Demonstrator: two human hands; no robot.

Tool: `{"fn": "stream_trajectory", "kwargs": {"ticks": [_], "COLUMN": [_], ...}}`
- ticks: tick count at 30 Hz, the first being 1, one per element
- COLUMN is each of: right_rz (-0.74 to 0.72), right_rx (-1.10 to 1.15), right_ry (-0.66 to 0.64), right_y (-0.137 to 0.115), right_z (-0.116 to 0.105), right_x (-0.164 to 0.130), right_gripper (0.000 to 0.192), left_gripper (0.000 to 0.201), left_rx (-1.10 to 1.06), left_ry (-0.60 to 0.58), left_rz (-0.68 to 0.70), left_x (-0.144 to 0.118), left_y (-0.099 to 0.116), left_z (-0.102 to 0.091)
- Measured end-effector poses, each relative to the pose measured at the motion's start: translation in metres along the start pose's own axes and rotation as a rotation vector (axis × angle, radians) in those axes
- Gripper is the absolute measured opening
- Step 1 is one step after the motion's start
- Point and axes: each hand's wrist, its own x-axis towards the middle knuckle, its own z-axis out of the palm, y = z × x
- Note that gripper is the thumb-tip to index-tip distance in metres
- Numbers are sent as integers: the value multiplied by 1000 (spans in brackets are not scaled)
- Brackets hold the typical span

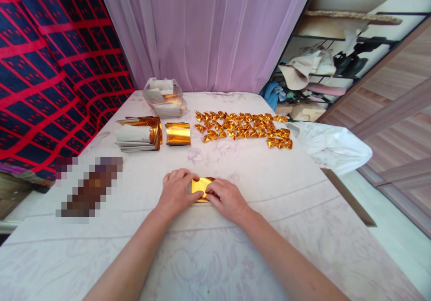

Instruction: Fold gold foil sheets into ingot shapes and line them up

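Note:
A sheet of gold foil paper (200, 187) lies on the cloth-covered table in front of me, and it looks partly folded. My left hand (177, 188) grips its left end, thumb on the near side and fingers over the far side. At the right end my right hand (226, 198) pinches the foil between thumb and bent fingers. Part of the sheet is hidden under both hands. Farther back sits a short stack of gold foil paper (178, 134), beside a thicker pile of folded sheets (138, 135) showing pale backs.
Several folded gold foil pieces (240, 126) form rows at the back right. A clear plastic bag (164, 98) of foil sheets stands at the back left. A white plastic bag (333, 146) hangs by the right edge. A blurred-out item (92, 186) lies left.

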Motion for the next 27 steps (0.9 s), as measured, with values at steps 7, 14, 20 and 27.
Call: {"fn": "stream_trajectory", "kwargs": {"ticks": [7,14,20,27], "right_rz": [5,42,171,260], "right_rx": [-6,-40,-137,-94], "right_ry": [36,42,40,59], "right_y": [0,-4,-3,7], "right_z": [6,4,-7,-17], "right_x": [-5,-7,-17,-33], "right_gripper": [9,9,7,4], "left_gripper": [45,48,50,48], "left_rx": [-19,-16,-19,-8], "left_ry": [-64,-77,-69,-82], "left_rz": [53,39,47,41], "left_x": [-3,-3,-3,-3], "left_y": [-5,-3,-3,-2], "left_z": [-4,-6,-5,-6]}}
